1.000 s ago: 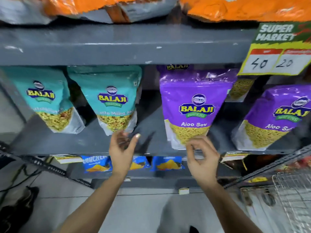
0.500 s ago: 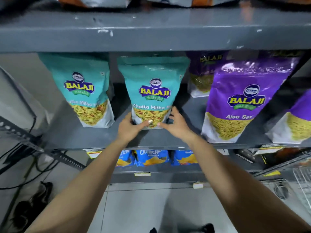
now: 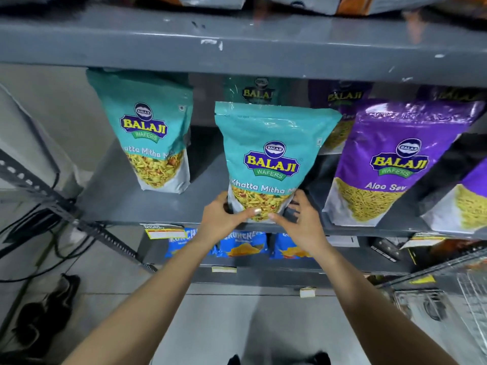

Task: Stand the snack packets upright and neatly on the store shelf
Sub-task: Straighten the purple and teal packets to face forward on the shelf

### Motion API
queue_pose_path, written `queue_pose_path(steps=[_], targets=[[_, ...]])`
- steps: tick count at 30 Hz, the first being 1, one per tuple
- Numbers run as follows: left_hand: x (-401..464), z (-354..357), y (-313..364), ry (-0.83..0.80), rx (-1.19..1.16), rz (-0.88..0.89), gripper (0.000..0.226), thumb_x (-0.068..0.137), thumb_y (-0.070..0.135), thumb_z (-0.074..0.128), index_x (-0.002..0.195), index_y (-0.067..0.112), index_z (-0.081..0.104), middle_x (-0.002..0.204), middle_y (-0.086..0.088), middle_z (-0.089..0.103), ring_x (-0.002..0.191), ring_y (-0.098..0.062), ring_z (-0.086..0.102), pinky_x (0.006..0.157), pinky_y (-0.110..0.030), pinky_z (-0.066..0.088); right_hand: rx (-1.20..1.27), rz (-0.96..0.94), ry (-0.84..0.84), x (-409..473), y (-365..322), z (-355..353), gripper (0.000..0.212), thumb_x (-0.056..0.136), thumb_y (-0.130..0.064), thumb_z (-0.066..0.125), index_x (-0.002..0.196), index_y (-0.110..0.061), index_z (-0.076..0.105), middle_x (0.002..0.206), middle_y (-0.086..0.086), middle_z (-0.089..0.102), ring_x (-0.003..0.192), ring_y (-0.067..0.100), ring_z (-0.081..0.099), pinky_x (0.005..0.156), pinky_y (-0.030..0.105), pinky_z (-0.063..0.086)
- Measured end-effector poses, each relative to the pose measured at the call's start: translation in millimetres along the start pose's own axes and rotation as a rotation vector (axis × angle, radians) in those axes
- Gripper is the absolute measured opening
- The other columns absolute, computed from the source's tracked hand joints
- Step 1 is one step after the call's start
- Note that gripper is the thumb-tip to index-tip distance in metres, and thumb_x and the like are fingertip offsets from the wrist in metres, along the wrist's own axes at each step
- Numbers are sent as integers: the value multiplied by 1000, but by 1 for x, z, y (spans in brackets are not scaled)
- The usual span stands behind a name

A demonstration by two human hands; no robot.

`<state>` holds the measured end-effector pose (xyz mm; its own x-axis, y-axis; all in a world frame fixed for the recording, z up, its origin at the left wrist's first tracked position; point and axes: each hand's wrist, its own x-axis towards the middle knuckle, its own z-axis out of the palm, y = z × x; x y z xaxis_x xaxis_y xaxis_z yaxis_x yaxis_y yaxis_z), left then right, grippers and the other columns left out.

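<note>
A teal Khatta Mitha packet (image 3: 271,154) stands upright at the front edge of the grey shelf (image 3: 163,206). My left hand (image 3: 224,219) grips its bottom left corner and my right hand (image 3: 300,222) grips its bottom right corner. A second teal packet (image 3: 150,133) stands to its left, further back. A purple Aloo Sev packet (image 3: 390,159) stands to the right, with part of another purple packet (image 3: 463,204) at the frame edge. More packets (image 3: 258,93) stand behind in the dark.
The shelf above (image 3: 237,43) overhangs the packet tops. Blue chip packets (image 3: 242,243) sit on the lower shelf under my hands. A slotted metal brace (image 3: 79,222) and cables are at the left, black shoes (image 3: 44,314) on the floor, a wire basket (image 3: 471,293) at lower right.
My hands went from open in front of the shelf to gripping the middle teal packet's base. The packet has come forward to the shelf edge, and the view has shifted left.
</note>
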<state>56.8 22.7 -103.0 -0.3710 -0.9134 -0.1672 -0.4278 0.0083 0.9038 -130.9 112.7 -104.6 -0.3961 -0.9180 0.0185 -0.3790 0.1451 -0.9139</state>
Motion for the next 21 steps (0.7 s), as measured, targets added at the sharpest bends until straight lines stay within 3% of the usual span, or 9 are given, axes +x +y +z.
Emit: queue_pose_path(steps=[2,4,7,8,10,14,17,19,21], targets=[[-2,-2,-1,-18,-8,2,76,65,60,80,126,22,57,119,7,70,108,-13,66,91,-30,54,26,-10,90,-5,-1,4,80,73,-25,85,140,-19,42,131,-3,58,112,12,58,94,28,50],[-6,-9,-6,21,-73,-23,93,63,64,79,139,22,48,126,9,66,112,-11,64,95,-29,52,79,-38,262,-14,-4,9,84,71,-19,87,142,-17,43,125,-1,57,105,12,60,88,24,51],[-17,-32,-15,290,-195,-43,64,79,45,77,132,17,54,112,4,70,93,5,66,80,-9,49,197,-114,454,-35,-17,24,54,76,-7,82,123,-16,57,102,-2,60,86,12,60,75,21,52],[-20,-44,-20,417,-215,-35,51,83,40,75,125,15,58,102,5,72,82,12,64,76,-6,48,213,-150,452,-43,-22,32,41,78,-5,79,113,-18,62,98,2,61,83,13,62,73,20,52],[-21,-73,-35,635,-228,-38,39,86,36,72,117,17,59,94,9,68,73,15,60,82,-19,53,215,-193,385,-53,-30,53,26,83,-1,74,95,-24,69,93,4,65,80,12,66,73,21,52],[-2,-135,-59,706,-196,-64,67,82,45,74,132,10,46,124,-2,55,102,-14,59,101,-37,47,211,-186,150,-40,-46,110,12,88,-9,70,96,-16,74,92,-5,70,85,12,70,77,21,55],[25,-171,-64,562,-224,-114,94,79,54,72,150,11,29,151,-8,39,138,-21,42,111,-31,34,159,-131,-11,-1,-68,155,34,86,-18,73,119,-9,68,109,5,69,95,14,66,81,26,57],[43,-187,-62,425,-309,-131,109,72,62,74,154,13,22,156,-7,37,141,-20,39,113,-31,31,132,-30,-109,30,-81,173,68,83,-27,76,143,-12,47,133,11,60,118,21,60,97,38,54],[56,-199,-63,314,-323,-129,115,60,71,77,151,15,34,148,-6,50,134,-19,50,114,-40,37,127,95,-207,58,-93,188,93,80,-36,78,155,-21,24,154,9,43,137,25,46,110,45,44]])
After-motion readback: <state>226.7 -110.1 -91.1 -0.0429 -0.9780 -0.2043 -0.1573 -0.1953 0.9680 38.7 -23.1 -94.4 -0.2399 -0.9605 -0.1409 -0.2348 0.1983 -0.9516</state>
